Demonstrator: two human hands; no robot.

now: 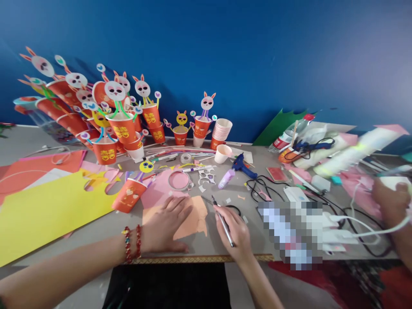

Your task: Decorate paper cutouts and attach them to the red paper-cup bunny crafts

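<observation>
A matt, ragged-edged peach paper sheet (193, 214) lies on a smooth desk (106, 223), with smooth matt yellow paper (48, 219) to its left, slightly glossy paper cups (124, 131) behind and left, and, to its right, a shiny-barrelled pen (227, 227), plastic glue gun (243, 166) and glossy clear plastic bottle (298, 134).

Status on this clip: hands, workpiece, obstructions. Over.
Left hand palm-down on peach paper. Right hand gripping pen, tip right of paper. Paper's right edge ragged. Small scraps near pen.

Peach paper (195, 216) partly hidden beneath left hand (169, 223). Yellow sheet (58, 212) cut off at left edge. Co-worker's hand (391, 197) blurred. We can't tell what pixelation (291, 236) covers.
</observation>
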